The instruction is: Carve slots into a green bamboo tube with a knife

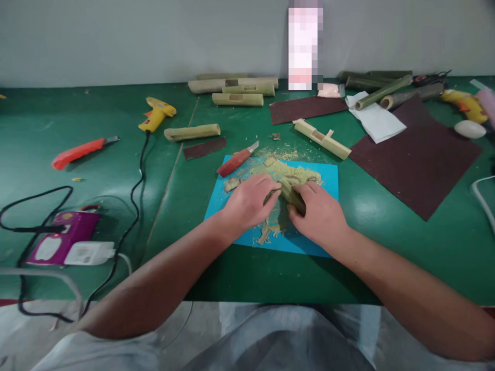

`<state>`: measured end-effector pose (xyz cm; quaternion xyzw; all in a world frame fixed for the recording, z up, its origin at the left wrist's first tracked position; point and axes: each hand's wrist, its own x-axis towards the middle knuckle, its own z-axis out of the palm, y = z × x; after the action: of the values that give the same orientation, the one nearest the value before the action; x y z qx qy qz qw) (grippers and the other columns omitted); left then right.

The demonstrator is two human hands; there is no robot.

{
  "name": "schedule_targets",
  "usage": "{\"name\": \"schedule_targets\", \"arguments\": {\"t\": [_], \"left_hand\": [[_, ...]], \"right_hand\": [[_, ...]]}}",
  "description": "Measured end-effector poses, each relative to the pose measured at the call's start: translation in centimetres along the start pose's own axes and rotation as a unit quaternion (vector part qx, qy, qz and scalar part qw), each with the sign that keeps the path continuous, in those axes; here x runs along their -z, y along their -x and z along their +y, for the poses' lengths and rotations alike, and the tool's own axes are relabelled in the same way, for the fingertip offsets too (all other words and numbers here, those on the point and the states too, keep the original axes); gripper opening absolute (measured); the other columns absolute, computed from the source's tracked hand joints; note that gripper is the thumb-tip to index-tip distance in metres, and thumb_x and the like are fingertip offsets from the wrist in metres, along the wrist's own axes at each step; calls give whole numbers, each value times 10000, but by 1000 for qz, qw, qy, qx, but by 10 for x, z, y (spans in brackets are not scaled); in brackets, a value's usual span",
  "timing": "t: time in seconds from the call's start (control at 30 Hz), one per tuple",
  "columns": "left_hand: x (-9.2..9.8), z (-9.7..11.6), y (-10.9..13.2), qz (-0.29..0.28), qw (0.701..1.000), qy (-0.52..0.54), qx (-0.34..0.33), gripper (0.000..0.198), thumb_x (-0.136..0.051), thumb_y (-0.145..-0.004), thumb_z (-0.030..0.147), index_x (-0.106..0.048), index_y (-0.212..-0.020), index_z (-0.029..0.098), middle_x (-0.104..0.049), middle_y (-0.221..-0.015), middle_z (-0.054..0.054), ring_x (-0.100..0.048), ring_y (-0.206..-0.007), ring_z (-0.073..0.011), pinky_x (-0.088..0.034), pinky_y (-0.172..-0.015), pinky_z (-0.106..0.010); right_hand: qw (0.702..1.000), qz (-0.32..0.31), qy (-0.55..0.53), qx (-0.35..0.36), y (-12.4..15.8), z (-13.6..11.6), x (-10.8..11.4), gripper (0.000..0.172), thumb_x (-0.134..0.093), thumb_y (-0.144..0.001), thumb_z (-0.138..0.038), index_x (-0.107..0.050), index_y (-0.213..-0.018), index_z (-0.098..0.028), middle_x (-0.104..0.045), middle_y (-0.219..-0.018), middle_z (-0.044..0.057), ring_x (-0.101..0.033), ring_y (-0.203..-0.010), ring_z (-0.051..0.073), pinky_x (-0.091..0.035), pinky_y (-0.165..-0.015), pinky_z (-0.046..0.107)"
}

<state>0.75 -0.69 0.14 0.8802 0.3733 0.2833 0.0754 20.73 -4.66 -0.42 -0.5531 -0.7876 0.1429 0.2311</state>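
Head view: right hand (pixel 320 208) gripped a bamboo piece (pixel 289 192) between thumb and fingers, over the middle of a blue sheet (pixel 327 178) on the green table (pixel 270 278). Left hand (pixel 251 201) was just beside the bamboo's far end, fingers curled, thumb close to them; a dark patch showed between, but couldn't tell whether it was a held item or shadow, so left grip unclear. Pale shavings (pixel 284 166) lay scattered on the sheet and past its far edge. Red-handled knife (pixel 236 161) lay across the sheet's far left corner, blade pointing away. Notched bamboo tube (pixel 323 139) lay beyond the sheet, to the right, near a large dark brown sheet (pixel 417 159). Yellow glue gun (pixel 157 113) and orange cutter (pixel 81 153) lay far left.
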Motion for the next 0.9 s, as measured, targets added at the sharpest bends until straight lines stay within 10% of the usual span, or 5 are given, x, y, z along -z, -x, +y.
{"name": "schedule_targets", "arguments": {"t": [0.23, 0.6, 0.8, 0.9], "left_hand": [[4, 8, 4, 35, 986, 126, 105, 157, -583, -937, 224, -722, -999, 184, -739, -894, -41, -671, -790, -149, -544, -712, -275], [10, 31, -20, 34, 852, 423, 306, 132, -636, -888, 253, -694, -927, 141, -701, -668, -24, -501, -410, -60, -405, -403, -201], [-4, 23, -25, 58, 847, 420, 321, 175, -599, -915, 293, -697, -912, 149, -725, -716, -41, -565, -467, -89, -430, -424, -212], [-11, 17, -21, 92, 898, 341, 263, 202, -578, -943, 301, -715, -988, 158, -755, -833, -57, -678, -664, -133, -536, -574, -247]], "right_hand": [[999, -7, 40, -4, 5, 2, 11, 313, -586, -864, -321, -603, -1145, -184, -645, -1106, 146, -598, -1031, 310, -515, -812, 447], [999, -9, 43, -1, 11, 8, 18, 309, -604, -863, -389, -624, -1083, -172, -660, -1029, 125, -613, -974, 289, -502, -766, 407], [999, -14, 43, -12, 11, 8, 18, 281, -603, -849, -345, -628, -1070, -173, -673, -1042, 121, -622, -954, 273, -484, -731, 379], [999, -7, 30, -15, 10, 10, 18, 234, -577, -855, -329, -630, -1027, -180, -679, -1025, 115, -627, -931, 258, -478, -719, 364]]}}
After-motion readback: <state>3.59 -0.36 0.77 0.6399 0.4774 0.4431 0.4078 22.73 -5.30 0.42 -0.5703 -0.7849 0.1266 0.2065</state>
